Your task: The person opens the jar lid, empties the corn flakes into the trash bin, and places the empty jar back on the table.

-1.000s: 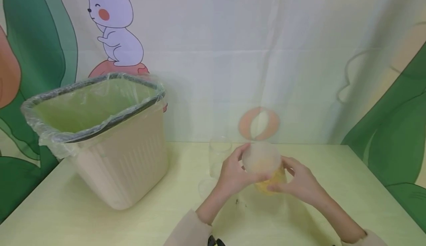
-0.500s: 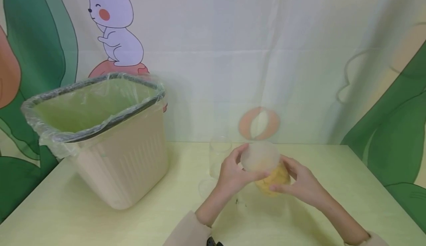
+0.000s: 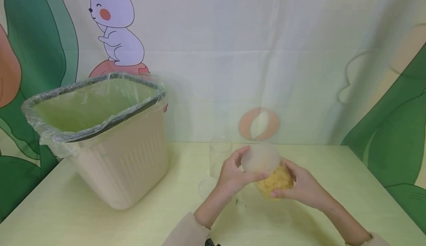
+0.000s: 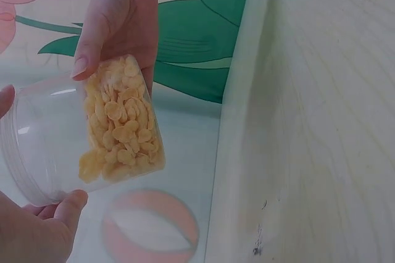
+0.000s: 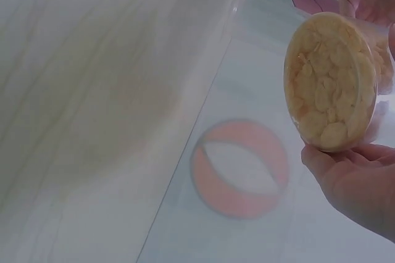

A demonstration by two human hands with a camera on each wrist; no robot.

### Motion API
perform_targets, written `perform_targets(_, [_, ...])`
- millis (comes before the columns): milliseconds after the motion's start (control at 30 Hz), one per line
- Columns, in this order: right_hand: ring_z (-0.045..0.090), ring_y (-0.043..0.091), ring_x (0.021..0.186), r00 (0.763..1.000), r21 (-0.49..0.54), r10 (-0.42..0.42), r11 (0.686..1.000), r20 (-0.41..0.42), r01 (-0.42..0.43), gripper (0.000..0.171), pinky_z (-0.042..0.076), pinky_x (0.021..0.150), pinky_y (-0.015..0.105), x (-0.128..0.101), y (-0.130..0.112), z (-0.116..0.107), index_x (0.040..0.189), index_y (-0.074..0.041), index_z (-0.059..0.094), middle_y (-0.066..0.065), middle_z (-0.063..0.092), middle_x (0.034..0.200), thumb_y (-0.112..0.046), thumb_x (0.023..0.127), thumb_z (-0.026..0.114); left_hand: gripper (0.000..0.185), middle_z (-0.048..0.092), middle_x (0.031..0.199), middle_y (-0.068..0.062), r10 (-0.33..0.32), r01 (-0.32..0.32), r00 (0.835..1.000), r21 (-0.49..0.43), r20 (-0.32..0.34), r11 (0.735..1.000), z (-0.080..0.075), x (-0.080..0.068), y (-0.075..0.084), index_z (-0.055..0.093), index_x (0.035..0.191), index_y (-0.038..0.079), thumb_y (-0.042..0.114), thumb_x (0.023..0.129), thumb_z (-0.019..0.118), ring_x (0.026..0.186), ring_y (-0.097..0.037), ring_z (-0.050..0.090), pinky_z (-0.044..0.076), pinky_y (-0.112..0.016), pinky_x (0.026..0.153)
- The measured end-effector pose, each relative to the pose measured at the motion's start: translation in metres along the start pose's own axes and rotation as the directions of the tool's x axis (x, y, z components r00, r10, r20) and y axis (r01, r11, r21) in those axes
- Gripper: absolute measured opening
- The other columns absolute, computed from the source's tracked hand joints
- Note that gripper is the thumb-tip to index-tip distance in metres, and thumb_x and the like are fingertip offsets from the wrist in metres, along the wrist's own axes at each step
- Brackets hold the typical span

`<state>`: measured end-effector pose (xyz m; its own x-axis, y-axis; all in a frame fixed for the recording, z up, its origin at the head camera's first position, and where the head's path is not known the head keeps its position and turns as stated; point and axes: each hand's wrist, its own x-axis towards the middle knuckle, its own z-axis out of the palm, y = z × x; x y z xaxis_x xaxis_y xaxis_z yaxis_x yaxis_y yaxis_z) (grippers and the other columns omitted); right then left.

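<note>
Your left hand point(image 3: 233, 176) and right hand point(image 3: 299, 185) gripping the tilted jar point(image 3: 266, 168), above open table point(image 3: 332, 172), bin point(image 3: 110, 142) well left

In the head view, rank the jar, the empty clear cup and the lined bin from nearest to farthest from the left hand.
1. The jar of yellow flakes: the left hand grips its lid end, on that hand's right side.
2. The empty clear cup: just behind and left of that hand, standing on the table.
3. The lined bin: far left on the table.
</note>
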<state>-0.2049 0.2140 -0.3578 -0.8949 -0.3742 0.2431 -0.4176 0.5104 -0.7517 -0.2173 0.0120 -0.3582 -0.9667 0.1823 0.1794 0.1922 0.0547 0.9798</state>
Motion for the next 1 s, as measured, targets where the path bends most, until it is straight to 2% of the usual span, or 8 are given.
perform_targets(233, [0.057,0.029,0.101,0.998,-0.075,0.009,0.997,-0.055,-0.013,0.085,0.051,0.078,0.036,-0.001,-0.001,-0.002,0.131,0.005,0.042,0.019,0.055,0.122,-0.026,0.064,0.083,0.085,0.036,0.142,-0.007,-0.008,0.008,0.998,-0.005,0.064,1.000,-0.002,-0.002,0.000,0.037,0.138,0.012,0.029,0.067,0.081,0.131,-0.031,0.031,0.031,-0.056,0.100])
perform_targets(467, [0.057,0.032,0.104,0.999,0.061,0.047,0.997,-0.010,-0.046,0.080,0.050,0.078,0.028,-0.004,-0.005,-0.007,0.132,0.009,0.038,0.025,0.052,0.124,-0.015,0.068,0.080,0.081,0.033,0.144,-0.006,0.046,-0.027,0.983,-0.107,0.176,0.994,-0.007,-0.002,0.001,0.033,0.140,0.010,0.022,0.073,0.077,0.132,-0.028,0.029,0.034,-0.043,0.103])
perform_targets(567, [0.057,0.032,0.102,0.999,0.091,0.042,0.995,0.012,-0.043,0.078,0.050,0.077,0.025,-0.004,-0.005,-0.007,0.131,0.010,0.038,0.025,0.053,0.122,-0.013,0.069,0.079,0.081,0.034,0.144,-0.004,0.052,-0.020,0.974,-0.145,0.219,0.989,-0.010,-0.002,0.001,0.032,0.140,0.011,0.021,0.073,0.076,0.132,-0.025,0.029,0.033,-0.042,0.104])
perform_targets(733, [0.057,0.030,0.102,0.998,0.102,0.038,0.994,0.048,-0.043,0.075,0.050,0.080,0.030,-0.005,-0.007,-0.009,0.130,0.010,0.039,0.024,0.053,0.121,-0.013,0.070,0.078,0.080,0.033,0.144,-0.004,0.073,-0.012,0.958,-0.218,0.276,0.976,-0.015,0.000,0.001,0.030,0.141,0.009,0.015,0.075,0.075,0.133,-0.023,0.028,0.032,-0.041,0.105])
perform_targets(867, [0.059,0.023,0.098,0.997,0.120,0.018,0.992,0.075,-0.027,0.073,0.051,0.079,0.028,-0.006,-0.008,-0.010,0.129,0.011,0.040,0.024,0.055,0.119,-0.011,0.070,0.077,0.079,0.034,0.143,-0.005,0.088,-0.007,0.947,-0.256,0.307,0.967,-0.016,0.001,0.001,0.030,0.141,0.007,0.006,0.075,0.072,0.130,-0.023,0.031,0.034,-0.039,0.103])
perform_targets(1000, [0.060,0.018,0.096,0.997,0.110,0.001,0.994,0.074,-0.009,0.072,0.051,0.078,0.026,-0.008,-0.010,-0.009,0.128,0.011,0.041,0.023,0.056,0.117,-0.011,0.070,0.077,0.078,0.035,0.142,-0.005,0.091,-0.010,0.947,-0.254,0.310,0.967,-0.016,0.000,0.002,0.031,0.141,0.008,0.002,0.074,0.072,0.126,-0.021,0.034,0.037,-0.037,0.100])
